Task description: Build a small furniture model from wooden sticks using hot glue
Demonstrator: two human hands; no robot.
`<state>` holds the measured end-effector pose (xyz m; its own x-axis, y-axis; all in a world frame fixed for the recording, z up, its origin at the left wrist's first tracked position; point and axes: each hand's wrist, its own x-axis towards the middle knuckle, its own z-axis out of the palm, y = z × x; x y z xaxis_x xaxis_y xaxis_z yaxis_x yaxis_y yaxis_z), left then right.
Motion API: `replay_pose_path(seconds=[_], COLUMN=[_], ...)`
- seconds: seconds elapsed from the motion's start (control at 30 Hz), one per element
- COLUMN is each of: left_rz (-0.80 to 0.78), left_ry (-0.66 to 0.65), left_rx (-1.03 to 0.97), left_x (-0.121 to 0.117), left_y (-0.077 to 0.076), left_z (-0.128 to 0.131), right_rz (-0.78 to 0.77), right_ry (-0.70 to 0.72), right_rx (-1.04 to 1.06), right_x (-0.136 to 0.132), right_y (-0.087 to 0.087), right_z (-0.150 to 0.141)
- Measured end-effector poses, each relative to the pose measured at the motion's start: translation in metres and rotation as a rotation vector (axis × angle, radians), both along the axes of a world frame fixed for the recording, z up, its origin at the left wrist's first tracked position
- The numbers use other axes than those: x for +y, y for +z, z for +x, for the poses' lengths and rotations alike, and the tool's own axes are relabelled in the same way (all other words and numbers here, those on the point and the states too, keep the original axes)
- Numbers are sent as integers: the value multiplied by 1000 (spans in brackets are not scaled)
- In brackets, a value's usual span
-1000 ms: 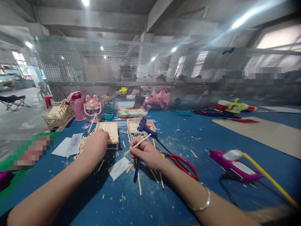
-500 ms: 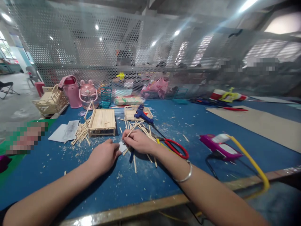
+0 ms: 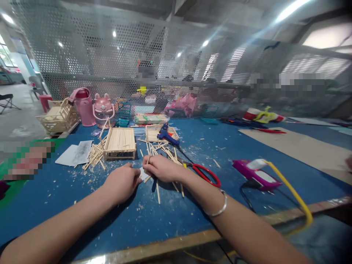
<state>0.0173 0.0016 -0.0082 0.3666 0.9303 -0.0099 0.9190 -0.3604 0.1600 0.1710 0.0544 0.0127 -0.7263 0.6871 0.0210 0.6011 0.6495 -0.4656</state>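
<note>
My left hand (image 3: 122, 182) rests on the blue table (image 3: 192, 216), fingers curled, its fingertips on a small white paper scrap (image 3: 143, 173). Right beside it my right hand (image 3: 162, 168) is closed around a thin wooden stick (image 3: 149, 157) that points up and away. The two hands almost touch over the paper. Loose sticks (image 3: 161, 150) lie scattered just behind and under the right hand. A small box built of sticks (image 3: 120, 143) stands behind my left hand. A blue glue gun (image 3: 167, 135) lies behind the sticks. Red-handled scissors (image 3: 205, 173) lie just right of my right wrist.
A purple device (image 3: 254, 175) with a yellow cable (image 3: 291, 192) lies at right. A pink jug (image 3: 84, 106), pink bear-shaped container (image 3: 103, 110) and stick-built basket (image 3: 59, 118) stand at the back left. White paper sheets (image 3: 74, 154) lie left. A perforated screen (image 3: 165, 73) closes the far side.
My left hand left the stick box and came down to the paper scrap beside my right hand. The view tilted down. In the last half second the hands barely moved.
</note>
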Motion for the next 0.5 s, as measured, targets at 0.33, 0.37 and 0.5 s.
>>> replay_pose_path(seconds=[0.33, 0.37, 0.5], left_rz=[-79, -82, -60], left_ry=[-56, -60, -57], left_rx=[0, 1, 10], left_x=[7, 8, 8], left_y=[11, 11, 9], left_z=[-8, -9, -8], right_rz=[-139, -154, -152], right_ry=[-88, -98, -83], right_rx=[177, 182, 143], right_x=[18, 19, 18], right_y=[-12, -12, -9], right_z=[3, 3, 1])
